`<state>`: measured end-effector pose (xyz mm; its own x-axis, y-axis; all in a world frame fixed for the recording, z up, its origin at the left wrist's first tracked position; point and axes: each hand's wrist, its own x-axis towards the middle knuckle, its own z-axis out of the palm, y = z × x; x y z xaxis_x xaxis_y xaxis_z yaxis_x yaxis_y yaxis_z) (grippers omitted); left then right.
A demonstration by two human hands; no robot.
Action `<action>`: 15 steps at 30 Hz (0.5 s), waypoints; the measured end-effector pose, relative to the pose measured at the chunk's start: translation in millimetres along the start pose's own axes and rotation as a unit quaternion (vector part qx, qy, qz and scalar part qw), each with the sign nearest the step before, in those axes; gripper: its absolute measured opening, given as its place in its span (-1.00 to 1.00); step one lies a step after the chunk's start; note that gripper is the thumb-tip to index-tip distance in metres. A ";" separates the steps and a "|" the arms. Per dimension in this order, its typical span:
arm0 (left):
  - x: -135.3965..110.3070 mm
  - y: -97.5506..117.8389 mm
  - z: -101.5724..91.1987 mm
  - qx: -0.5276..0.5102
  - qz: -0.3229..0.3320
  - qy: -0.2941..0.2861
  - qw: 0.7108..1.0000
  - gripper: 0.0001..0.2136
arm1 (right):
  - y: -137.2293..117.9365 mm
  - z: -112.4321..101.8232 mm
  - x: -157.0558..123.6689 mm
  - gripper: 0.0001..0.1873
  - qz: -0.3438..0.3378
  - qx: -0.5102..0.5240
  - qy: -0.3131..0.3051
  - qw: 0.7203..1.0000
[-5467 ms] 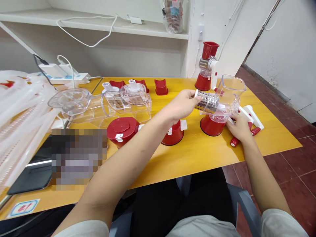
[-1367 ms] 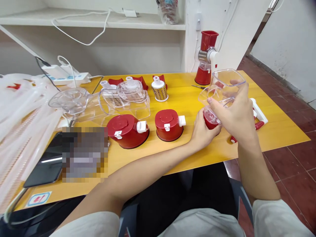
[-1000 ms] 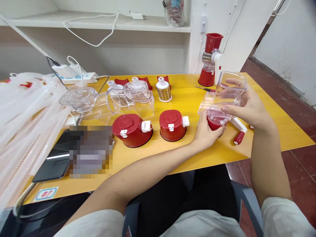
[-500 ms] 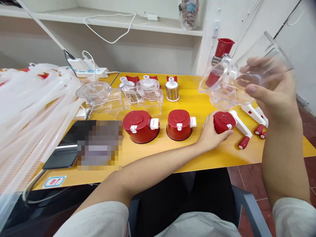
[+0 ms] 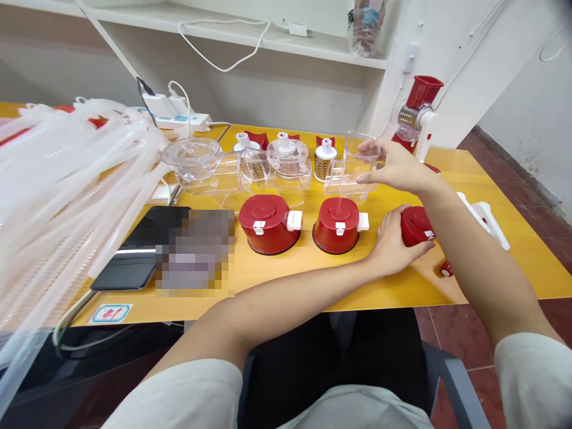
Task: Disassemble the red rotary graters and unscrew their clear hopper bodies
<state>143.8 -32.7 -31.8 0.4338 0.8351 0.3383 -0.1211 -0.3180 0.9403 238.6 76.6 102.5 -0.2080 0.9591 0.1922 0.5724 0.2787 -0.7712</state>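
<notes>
My left hand [image 5: 395, 244] is wrapped round a red grater base [image 5: 415, 223] on the table's right part. With its fingers and thumb, my right hand [image 5: 393, 164] grips the upper part of a clear plastic grater housing [image 5: 351, 173], at the back beside a drum grater [image 5: 325, 164]. Whether that housing rests on the table I cannot tell. Two more red bases [image 5: 266, 223], [image 5: 338, 225] stand in a row to the left. Behind them lie two other clear housings [image 5: 192, 161], [image 5: 288, 164]. My right forearm partly hides white crank handles [image 5: 489, 220] with red knobs.
An assembled rotary grater [image 5: 417, 113] stands at the back right. On the left are a heap of white plastic bags [image 5: 89, 161], a dark phone-like device [image 5: 129, 268], a blurred patch and a power strip [image 5: 192, 122]. A shelf [image 5: 223, 33] runs behind the table.
My right hand has brought the clear housing from raised at the right down and leftward to the row of housings. My left hand stays on the red base. The view has shifted slightly.
</notes>
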 end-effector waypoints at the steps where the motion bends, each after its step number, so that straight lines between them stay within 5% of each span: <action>1: 0.3 0.1 -0.1 0.001 0.005 0.001 1.000 -0.19 | 2.5 5.2 1.8 -0.13 0.003 0.001 -0.009 1.000; 11: 1.2 -4.5 -0.6 0.018 0.004 -0.005 1.000 -0.22 | 13.4 27.7 16.6 -0.14 0.023 -0.038 -0.058 0.997; 15: 0.8 -3.9 -0.4 0.013 0.003 -0.002 1.000 -0.21 | 23.3 26.5 17.6 0.01 0.028 -0.066 -0.085 0.994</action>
<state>144.2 -30.7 -35.2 0.4366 0.8311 0.3444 -0.1005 -0.3353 0.9367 227.3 98.7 71.9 -0.2975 0.9539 0.0385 0.6836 0.2410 -0.6889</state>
